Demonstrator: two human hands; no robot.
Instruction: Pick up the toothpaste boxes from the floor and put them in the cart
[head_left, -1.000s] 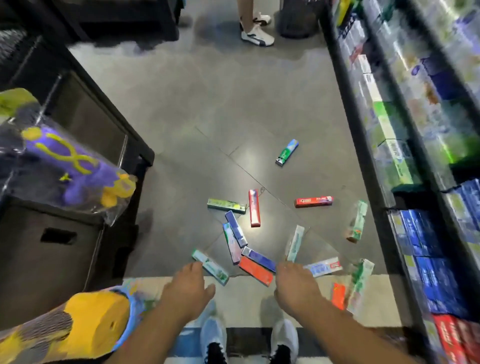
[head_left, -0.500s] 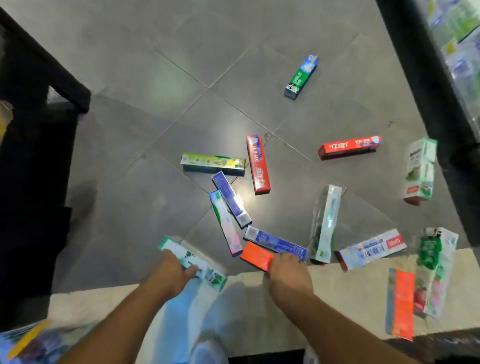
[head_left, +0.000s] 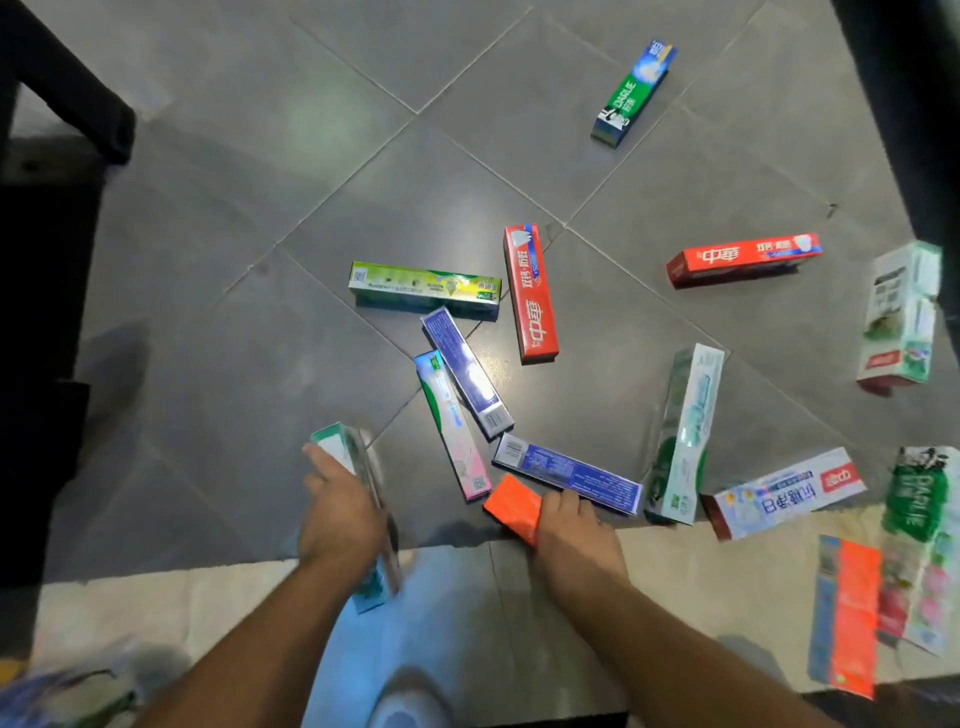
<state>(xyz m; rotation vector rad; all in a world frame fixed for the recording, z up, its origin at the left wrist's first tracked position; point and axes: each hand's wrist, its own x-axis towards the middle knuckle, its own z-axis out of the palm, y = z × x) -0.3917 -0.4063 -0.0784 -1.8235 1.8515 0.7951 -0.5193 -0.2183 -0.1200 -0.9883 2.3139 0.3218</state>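
Boxes lie scattered ahead of both hands. Left hand (head_left: 340, 506) grips a teal box (head_left: 358, 499), long axis pointing away; right hand (head_left: 574, 530) grips the orange box (head_left: 511, 501) — 1 blue box (head_left: 566, 475) just beyond, lying crosswise.

Glossy cardboard boxes (head_left: 530, 293), polished floor tiles (head_left: 218, 291)

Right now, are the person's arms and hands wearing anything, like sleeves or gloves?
No. The left hand and right hand are bare, with no gloves, and both forearms show no sleeves as far as the picture reaches. No watch, ring or bracelet can be seen.
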